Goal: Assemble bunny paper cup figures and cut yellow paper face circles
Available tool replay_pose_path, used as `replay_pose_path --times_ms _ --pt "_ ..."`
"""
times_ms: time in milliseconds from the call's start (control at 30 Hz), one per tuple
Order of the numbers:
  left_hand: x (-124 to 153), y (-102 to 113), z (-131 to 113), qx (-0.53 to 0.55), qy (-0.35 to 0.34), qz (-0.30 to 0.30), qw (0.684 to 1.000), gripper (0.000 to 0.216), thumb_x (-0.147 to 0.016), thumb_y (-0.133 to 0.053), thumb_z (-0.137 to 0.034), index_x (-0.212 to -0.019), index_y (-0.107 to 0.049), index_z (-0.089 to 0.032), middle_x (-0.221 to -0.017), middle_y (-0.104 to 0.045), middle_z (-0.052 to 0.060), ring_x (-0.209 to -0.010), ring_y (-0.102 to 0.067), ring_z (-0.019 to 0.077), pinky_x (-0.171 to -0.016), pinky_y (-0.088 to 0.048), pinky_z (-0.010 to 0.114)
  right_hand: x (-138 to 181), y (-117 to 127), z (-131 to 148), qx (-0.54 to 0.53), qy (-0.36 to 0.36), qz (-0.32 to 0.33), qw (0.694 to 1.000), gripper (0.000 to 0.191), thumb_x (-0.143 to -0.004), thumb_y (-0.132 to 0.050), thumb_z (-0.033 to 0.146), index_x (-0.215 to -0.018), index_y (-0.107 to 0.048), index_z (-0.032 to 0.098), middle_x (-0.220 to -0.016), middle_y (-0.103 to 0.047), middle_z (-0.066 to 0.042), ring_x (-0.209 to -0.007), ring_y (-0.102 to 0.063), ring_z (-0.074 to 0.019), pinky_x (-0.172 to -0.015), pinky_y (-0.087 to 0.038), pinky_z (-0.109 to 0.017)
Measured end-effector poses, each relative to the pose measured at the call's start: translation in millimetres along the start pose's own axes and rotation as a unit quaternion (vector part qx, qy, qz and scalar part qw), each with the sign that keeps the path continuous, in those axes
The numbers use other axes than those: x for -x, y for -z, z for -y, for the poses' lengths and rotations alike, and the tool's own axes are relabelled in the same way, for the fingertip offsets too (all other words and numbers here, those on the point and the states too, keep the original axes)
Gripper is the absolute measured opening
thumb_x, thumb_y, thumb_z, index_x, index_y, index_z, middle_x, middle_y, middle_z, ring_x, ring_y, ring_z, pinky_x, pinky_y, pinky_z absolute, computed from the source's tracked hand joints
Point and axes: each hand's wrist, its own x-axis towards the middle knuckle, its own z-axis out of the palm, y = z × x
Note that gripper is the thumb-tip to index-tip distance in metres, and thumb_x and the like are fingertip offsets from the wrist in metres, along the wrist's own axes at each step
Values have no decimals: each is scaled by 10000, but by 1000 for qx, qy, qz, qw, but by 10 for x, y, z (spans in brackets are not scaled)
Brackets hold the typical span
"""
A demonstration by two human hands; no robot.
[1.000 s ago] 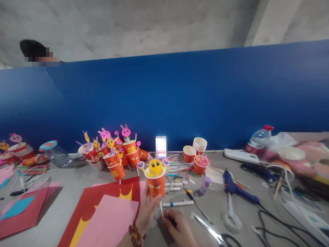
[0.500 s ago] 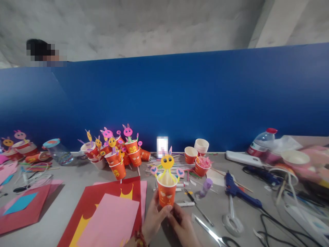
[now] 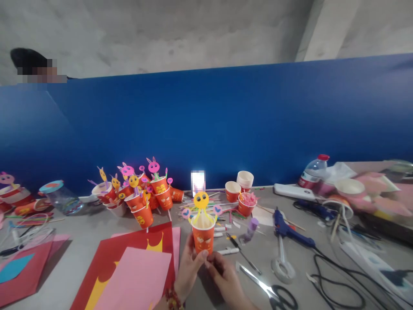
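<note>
My left hand (image 3: 189, 260) is wrapped round the lower part of an orange paper cup (image 3: 204, 241) with a face on its front. A yellow round-headed paper figure (image 3: 201, 200) with big eyes stands up out of the cup, with purple heart-marked discs at either side. Close under the cup's base, my right hand (image 3: 224, 275) has its fingers pinched together. What they grip there is hidden. Left of my hands, a pink paper sheet (image 3: 135, 275) lies on red paper (image 3: 103, 254) with yellow cut shapes. Scissors (image 3: 261, 282) lie to the right.
Several similar cups with figures (image 3: 142, 215) stand at the back left. Behind my hands are a lit phone (image 3: 198, 183), loose sticks and pens (image 3: 227, 251). To the right lie a blue glue gun (image 3: 290, 232), a tape roll (image 3: 283, 270) and cables (image 3: 335, 280). A blue partition (image 3: 206, 120) rises behind.
The view has turned slightly right, so the table's things sit further left in it. Both hands keep the same hold at the cup.
</note>
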Motion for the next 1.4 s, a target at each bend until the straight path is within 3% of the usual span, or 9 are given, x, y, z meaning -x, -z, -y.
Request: replay_pose_path --times_ms 267,500,633,733,867,1033,1200,1300,1400 --pt "-59 -12 -332 -63 14 -18 998 482 -808 -713 -453 -1212 -600 -215 -1215 -678 113 -1136 -624 293 -991 -485 415 33 34 116 14 -12 10 1000 476 -875 -520 646 -729 -580 197 -586 -544 12 -531 -499 -144 -511 -387 -241" --pt "103 339 -528 -64 108 -29 992 504 -754 -756 -511 -1124 -648 -187 -1160 -712 121 -1103 -649 304 -963 -502 413 -39 213 248 -13 -41 -68 997 547 -809 -548 728 -716 -582 190 -562 -539 12 -416 -414 -105 -407 -315 -228" --pt "253 506 -509 -81 96 -23 992 509 -747 -759 -530 -1104 -640 -187 -1152 -713 130 -1084 -658 296 -963 -500 402 -61 278 361 21 -12 -58 998 470 -867 -536 648 -713 -580 207 -601 -560 -7 -464 -481 -143 -440 -370 -260" --pt "323 570 -471 -120 76 -11 990 547 -778 -736 -513 -1197 -576 -200 -1164 -709 132 -1086 -662 290 -959 -506 387 -188 293 625 101 67 -31 992 337 -936 -497 504 -800 -621 222 -661 -617 -31 -524 -545 -184 -476 -418 -293" --pt "319 559 -417 -199 38 -9 979 597 -800 -682 -522 -1271 -503 -202 -1164 -708 152 -1081 -662 314 -924 -525 388 -735 171 1185 236 193 10 952 213 -955 -496 337 -939 -664 208 -780 -687 -38 -662 -606 -190 -593 -449 -287" --pt "301 574 -318 -316 2 -96 944 689 -735 -673 -524 -1332 -528 -212 -1090 -741 147 -1034 -678 354 -888 -518 376 -1814 -282 1678 314 265 73 909 145 -888 -579 205 -1004 -665 205 -1010 -676 -35 -764 -606 -155 -697 -441 -260" --pt "306 717 -144 -407 -22 -126 904 669 -692 -686 -492 -1294 -615 -208 -1035 -750 162 -938 -689 373 -852 -501 381 -2524 -762 1761 384 289 130 867 208 -875 -629 150 -1076 -665 191 -1124 -664 -57 -985 -626 -195 -819 -471 -265" --pt "288 769 -50 -421 -34 -131 897 625 -704 -679 -487 -1260 -646 -203 -1031 -751 177 -913 -688 376 -841 -497 388 -2691 -921 1694 422 278 151 850 189 -940 -611 232 -1115 -652 172 -1140 -661 -79 -996 -640 -216 -860 -522 -344" --pt "271 786 10 -382 -50 -144 911 558 -708 -695 -487 -1212 -671 -248 -1155 -726 161 -1012 -673 379 -896 -490 382 -2771 -981 1622 446 271 175 835 288 -971 -594 318 -1222 -597 177 -1238 -618 -90 -1027 -642 -225 -871 -557 -427"
